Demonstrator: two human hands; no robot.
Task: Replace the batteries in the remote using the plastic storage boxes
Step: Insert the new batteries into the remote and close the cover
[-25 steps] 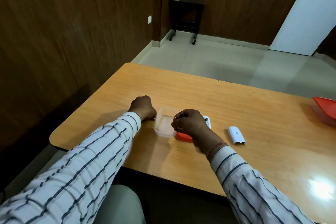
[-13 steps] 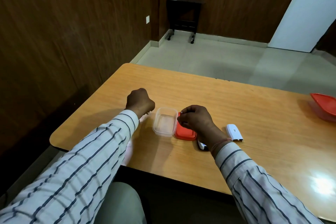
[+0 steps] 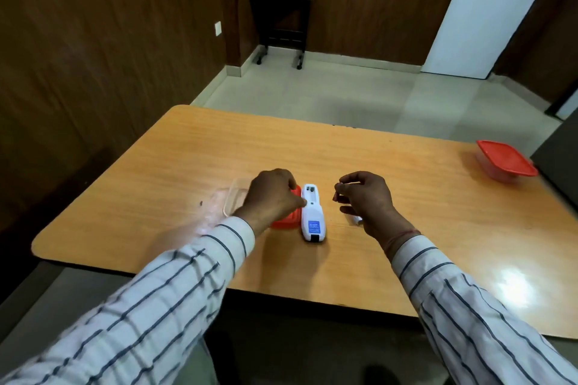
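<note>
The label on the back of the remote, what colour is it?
Blue, on the white plastic remote lying back-up; the head view shows it.

Remote lying open on the worktop, storage boxes to either side.

The white remote [image 3: 313,214] lies back-up near the front edge of the worktop [image 3: 391,172], its battery bay uncovered at the far end, a blue label toward the near end. Touching its left side is a red lid [image 3: 286,222], and beyond that an open clear plastic box [image 3: 233,200]. A small dark battery [image 3: 336,196] is pinched just right of the remote. A second box [image 3: 505,164], red-lidded and shut, sits at the right edge.
</note>
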